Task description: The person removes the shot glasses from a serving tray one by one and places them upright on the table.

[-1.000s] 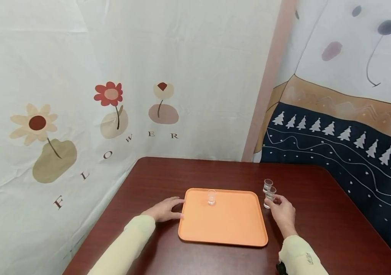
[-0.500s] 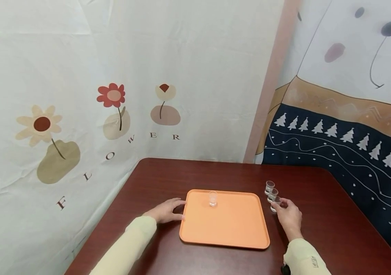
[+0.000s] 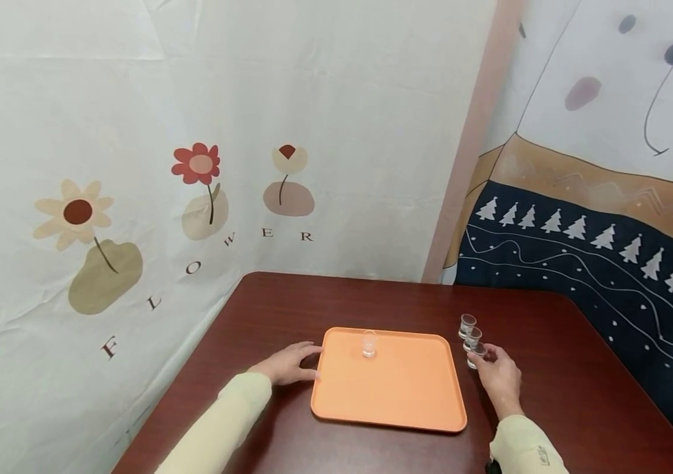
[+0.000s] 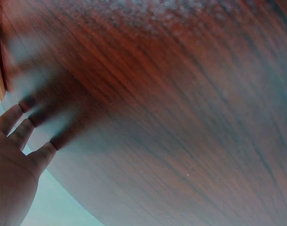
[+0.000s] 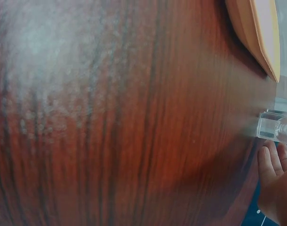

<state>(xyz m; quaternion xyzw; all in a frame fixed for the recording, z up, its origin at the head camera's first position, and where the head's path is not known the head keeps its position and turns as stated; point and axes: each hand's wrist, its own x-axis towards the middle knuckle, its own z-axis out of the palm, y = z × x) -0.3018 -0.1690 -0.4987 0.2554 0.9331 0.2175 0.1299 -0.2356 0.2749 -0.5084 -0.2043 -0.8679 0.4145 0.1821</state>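
Observation:
In the head view, my right hand [image 3: 502,376] pinches the nearest of three small clear shot glasses [image 3: 475,359] between thumb and fingers, right of the tray. Behind it, a second glass [image 3: 472,338] and a third glass [image 3: 467,325] stand in a slanting row. The right wrist view has a clear glass [image 5: 274,127] at its right edge, just above my fingers [image 5: 266,162]. My left hand [image 3: 287,364] rests at the left rim of an orange tray [image 3: 389,392], fingers spread and thumb apart. One more shot glass [image 3: 368,344] stands upright near the tray's far edge.
Everything stands on a dark red-brown wooden table [image 3: 289,296]. A pale cloth wall with printed flowers [image 3: 200,164] rises behind and to the left. A dark blue cloth with white trees [image 3: 575,227] hangs along the right side.
My right hand has shifted slightly right and nearer with its glass, so the three glasses beside the tray now show as a row. The left hand stays at the tray; the whole view drifts slightly.

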